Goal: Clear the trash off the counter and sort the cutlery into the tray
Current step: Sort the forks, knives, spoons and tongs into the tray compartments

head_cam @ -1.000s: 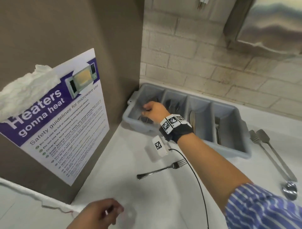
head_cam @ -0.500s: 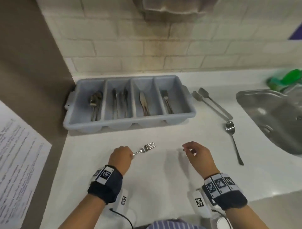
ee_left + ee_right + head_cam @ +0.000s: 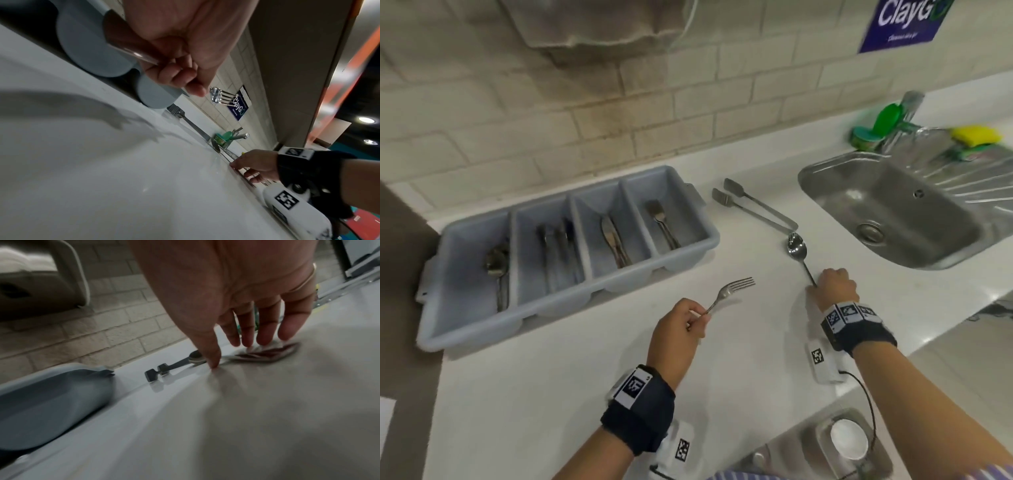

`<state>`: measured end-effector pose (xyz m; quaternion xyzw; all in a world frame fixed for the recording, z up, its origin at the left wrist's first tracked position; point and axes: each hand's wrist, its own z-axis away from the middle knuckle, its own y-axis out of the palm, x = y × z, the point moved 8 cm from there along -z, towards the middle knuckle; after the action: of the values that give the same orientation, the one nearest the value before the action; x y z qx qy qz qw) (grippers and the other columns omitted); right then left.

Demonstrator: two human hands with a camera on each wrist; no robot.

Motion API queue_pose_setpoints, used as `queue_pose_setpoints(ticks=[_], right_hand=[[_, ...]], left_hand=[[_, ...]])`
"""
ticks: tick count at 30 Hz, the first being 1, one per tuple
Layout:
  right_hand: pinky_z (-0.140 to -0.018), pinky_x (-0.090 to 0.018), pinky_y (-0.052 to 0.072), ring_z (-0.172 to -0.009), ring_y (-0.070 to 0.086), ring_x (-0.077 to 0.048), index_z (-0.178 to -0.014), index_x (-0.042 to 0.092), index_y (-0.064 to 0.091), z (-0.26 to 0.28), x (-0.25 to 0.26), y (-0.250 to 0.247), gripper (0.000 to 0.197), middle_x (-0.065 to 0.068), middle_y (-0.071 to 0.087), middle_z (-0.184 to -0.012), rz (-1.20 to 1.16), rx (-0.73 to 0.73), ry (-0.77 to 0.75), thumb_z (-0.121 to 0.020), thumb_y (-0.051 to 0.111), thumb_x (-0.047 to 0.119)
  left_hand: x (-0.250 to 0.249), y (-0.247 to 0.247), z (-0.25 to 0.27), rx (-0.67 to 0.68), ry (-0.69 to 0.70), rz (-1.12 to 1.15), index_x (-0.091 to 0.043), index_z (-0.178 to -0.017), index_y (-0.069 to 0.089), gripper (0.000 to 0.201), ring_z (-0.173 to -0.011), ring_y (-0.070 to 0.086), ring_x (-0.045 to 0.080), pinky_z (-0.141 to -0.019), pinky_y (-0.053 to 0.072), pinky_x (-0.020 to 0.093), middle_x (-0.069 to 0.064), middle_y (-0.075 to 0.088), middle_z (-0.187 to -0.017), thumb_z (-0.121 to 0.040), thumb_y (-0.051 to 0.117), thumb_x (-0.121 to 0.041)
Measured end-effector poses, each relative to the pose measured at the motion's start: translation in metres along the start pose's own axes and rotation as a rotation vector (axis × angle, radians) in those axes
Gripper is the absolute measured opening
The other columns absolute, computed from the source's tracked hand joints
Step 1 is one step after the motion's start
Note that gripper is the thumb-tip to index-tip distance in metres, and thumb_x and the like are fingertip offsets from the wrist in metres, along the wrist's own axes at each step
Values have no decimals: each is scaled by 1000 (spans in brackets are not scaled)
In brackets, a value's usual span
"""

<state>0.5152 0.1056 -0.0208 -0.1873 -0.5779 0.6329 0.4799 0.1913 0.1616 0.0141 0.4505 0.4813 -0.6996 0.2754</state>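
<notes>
A grey four-compartment cutlery tray [image 3: 681, 265] stands against the wall, with spoons, knives and a fork in it. My left hand [image 3: 700, 317] pinches a fork [image 3: 736, 286] by its handle, lifted in front of the tray, tines [image 3: 224, 97] pointing right. A spoon [image 3: 796, 246] lies on the white counter [image 3: 551, 394] by the sink. My right hand [image 3: 822, 284] is down on its handle end. In the right wrist view its fingers [image 3: 265, 335] are straight on the handle, and the thumb rests on the counter beside it. Metal tongs [image 3: 753, 209] lie behind the spoon.
A steel sink [image 3: 893, 212] is set into the counter at the right, with a tap, a green soap tub [image 3: 873, 133] and a yellow sponge [image 3: 976, 135] behind it. A towel dispenser [image 3: 592, 27] hangs on the brick wall. The counter's front edge runs close behind my right wrist.
The right hand left the tray and moved right onto the spoon's handle. The left hand picked the fork up off the counter and holds it raised. The head view swung right.
</notes>
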Motion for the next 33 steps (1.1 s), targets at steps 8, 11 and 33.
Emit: queue_pose_setpoints(ticks=[8,11,33], right_hand=[[-76,-38,49,-85,61,-38,-99,-9,60,0,5,6,24,-28,65,-104,-151,61,44,-82,53,7],[-88,-44,43,-104,57,-44,-114,-9,52,21,12,7,28,-32,59,-112,-256,65,-71,-89,49,4],[-54,-13,37,-63,56,-12,-98,22,53,93,193,-32,27,-13,60,-76,-557,151,-729,-88,49,-3]], left_hand=[[-13,-12,-22,-52,-15,130,-34,-88,55,26,-67,57,9,-66,46,17,2,65,-85,-86,53,-8],[-25,-42,-38,-113,4,225,-30,-96,55,35,-63,55,6,-67,48,22,-4,60,-90,-87,45,3],[-36,-43,-159,-27,-174,-23,-4,-126,53,39,-108,59,29,-77,46,20,21,61,-122,-87,50,-6]])
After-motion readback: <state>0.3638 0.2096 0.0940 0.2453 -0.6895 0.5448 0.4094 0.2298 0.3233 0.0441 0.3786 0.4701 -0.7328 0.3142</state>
